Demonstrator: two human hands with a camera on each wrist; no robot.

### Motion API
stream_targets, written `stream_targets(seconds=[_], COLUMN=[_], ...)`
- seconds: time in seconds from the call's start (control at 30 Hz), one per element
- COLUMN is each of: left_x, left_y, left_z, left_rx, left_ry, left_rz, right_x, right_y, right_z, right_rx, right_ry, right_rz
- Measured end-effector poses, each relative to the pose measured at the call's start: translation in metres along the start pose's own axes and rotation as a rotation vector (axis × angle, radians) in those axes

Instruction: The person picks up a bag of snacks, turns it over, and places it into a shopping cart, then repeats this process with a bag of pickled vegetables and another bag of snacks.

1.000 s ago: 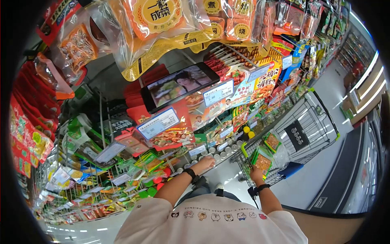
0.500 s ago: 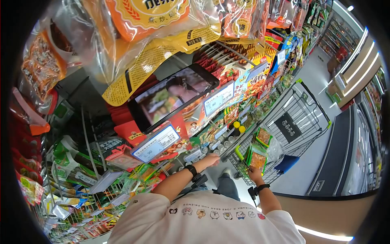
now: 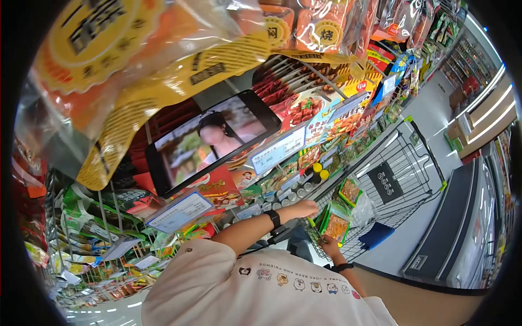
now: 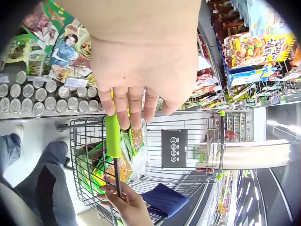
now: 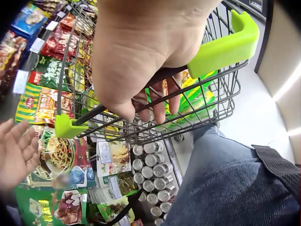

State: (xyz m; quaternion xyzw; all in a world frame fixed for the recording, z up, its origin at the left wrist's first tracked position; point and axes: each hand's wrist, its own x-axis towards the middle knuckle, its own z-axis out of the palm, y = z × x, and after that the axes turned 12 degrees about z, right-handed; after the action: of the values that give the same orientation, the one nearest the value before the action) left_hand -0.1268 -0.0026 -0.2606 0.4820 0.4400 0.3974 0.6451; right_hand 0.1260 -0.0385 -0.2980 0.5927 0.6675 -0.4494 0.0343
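My right hand (image 5: 146, 61) grips the dark push bar of the shopping cart (image 3: 405, 157), its fingers curled over the bar between green corner pieces. My left hand (image 4: 146, 89) holds nothing; its fingers are extended, right at the cart's green corner piece (image 4: 113, 136) in the left wrist view. In the right wrist view the left hand shows its palm, apart from the bar. Green-edged food packs (image 3: 335, 225) with orange-brown contents lie inside the cart, beside a clear plastic bag (image 3: 365, 209). A navy blue flap (image 3: 376, 234) sits low in the basket.
Packed shelves run along the left, with hanging food packs (image 3: 212, 65) close overhead. A phone (image 3: 215, 138) playing a video stands against the shelf. Rows of cans (image 5: 153, 172) line the bottom shelf. A dark freezer cabinet (image 3: 443, 228) borders the aisle on the right.
My left hand has moved right, from beside the shelf to the cart's near corner. The right hand stays on the push bar. The view has shifted, bringing the hanging packs and phone nearer.
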Motion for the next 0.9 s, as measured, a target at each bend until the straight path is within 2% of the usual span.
stream_targets(seconds=[0.17,0.23,0.33,0.4,0.53,0.6,0.63,0.73,0.83,0.9], left_x=[0.021,0.031,0.056,0.077,0.107,0.128,0.135,0.173,0.192,0.196], left_y=[0.043,0.058,0.050,0.036,0.053,0.046,0.053,0.010,-0.007,-0.012], left_z=[0.021,0.027,0.034,0.037,0.050,0.057,0.062,0.071,0.080,0.083], left_rx=[0.096,0.195,0.218,0.176,0.315,0.339,0.334,0.349,0.619,0.704], left_ry=[-0.076,-0.112,-0.101,-0.128,-0.038,0.014,0.021,0.047,0.000,-0.025], left_rz=[0.001,0.008,0.149,0.224,0.200,0.237,0.187,0.100,-0.152,-0.369], right_x=[0.008,0.000,0.004,-0.005,0.013,0.025,0.038,0.069,0.117,0.137], right_y=[0.017,-0.003,0.000,-0.025,-0.013,-0.015,-0.009,0.000,0.050,0.071], right_z=[0.004,-0.008,-0.013,-0.034,-0.051,-0.077,-0.088,-0.129,-0.141,-0.143], right_rx=[0.026,0.024,-0.141,-0.158,-0.201,-0.214,-0.179,-0.009,0.310,0.586], right_ry=[-0.057,-0.085,-0.037,-0.198,-0.329,-0.262,-0.203,-0.069,-0.081,-0.082], right_rz=[0.048,0.057,-0.138,-0.025,-0.130,-0.109,-0.075,-0.067,-0.007,0.331])
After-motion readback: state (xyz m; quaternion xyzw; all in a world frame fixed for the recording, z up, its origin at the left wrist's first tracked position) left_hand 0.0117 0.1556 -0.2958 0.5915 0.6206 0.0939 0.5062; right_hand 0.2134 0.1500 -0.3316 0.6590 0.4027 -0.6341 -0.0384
